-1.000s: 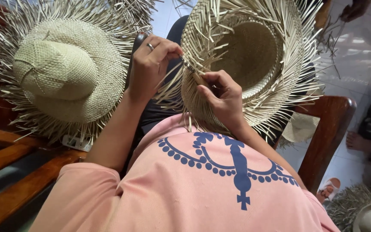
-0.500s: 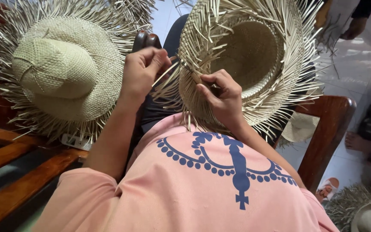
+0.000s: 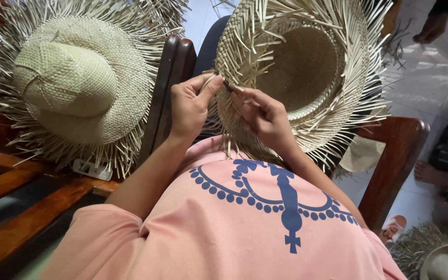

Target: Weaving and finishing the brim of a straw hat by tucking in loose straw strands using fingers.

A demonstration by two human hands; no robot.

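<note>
Since half a second ago our left hand [image 3: 190,106] has drawn in from the chair side toward the hat's edge, so both hands now meet at one spot on the brim, and the view has tipped a little lower over them. We hold the unfinished straw hat [image 3: 296,72] on our lap, its open crown turned up toward us and its loose strips bristling outward all round the brim. Our left thumb and forefinger are pressed together, pinching a thin pale straw strip [image 3: 209,82] right at the woven edge, while the other fingers of that hand curl loosely under. Our right hand [image 3: 265,116] sits just beside it, touching the brim, its fingertips gathered on the weave next to the pinched strip; we cannot tell whether it grips a strand of its own or only steadies the edge. Both forearms rise from our pink shirt [image 3: 245,223] with its blue printed pattern. To our left a second straw hat [image 3: 73,85], crown up and fringed with untrimmed ends, rests against the dark wooden chair frame [image 3: 169,88], well apart from our hands. Another wooden armrest [image 3: 395,166] stands at our right. On the pale tiled floor [image 3: 431,78] beyond it, another person's bare foot [image 3: 431,171] shows at the edge.
</note>
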